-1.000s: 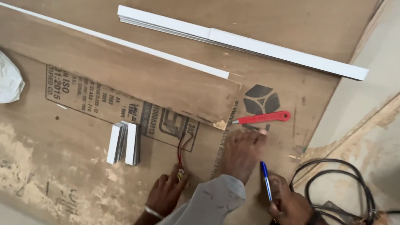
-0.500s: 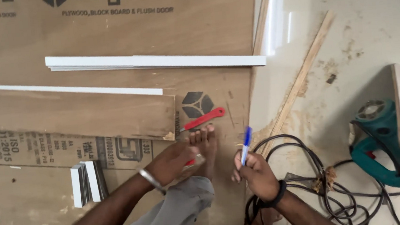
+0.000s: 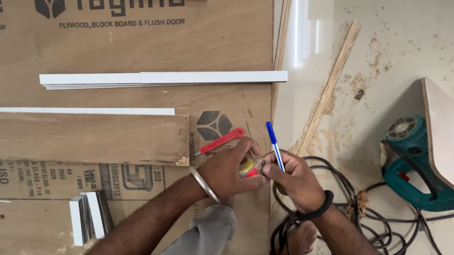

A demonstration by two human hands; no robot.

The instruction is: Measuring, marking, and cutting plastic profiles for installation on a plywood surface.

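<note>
A small yellow-and-red tape measure is pinched between the left hand and right hand, fingers of both closed around it, just above the plywood sheet. A blue pen is also gripped upright in the right hand. A red-handled tool is seen just beside the left hand, black cable near the right wrist.

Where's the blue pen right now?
In the head view, right of centre: the blue pen stands upright in the right hand, beside the small yellow-and-red object both hands pinch, just right of the red-handled tool.
</note>
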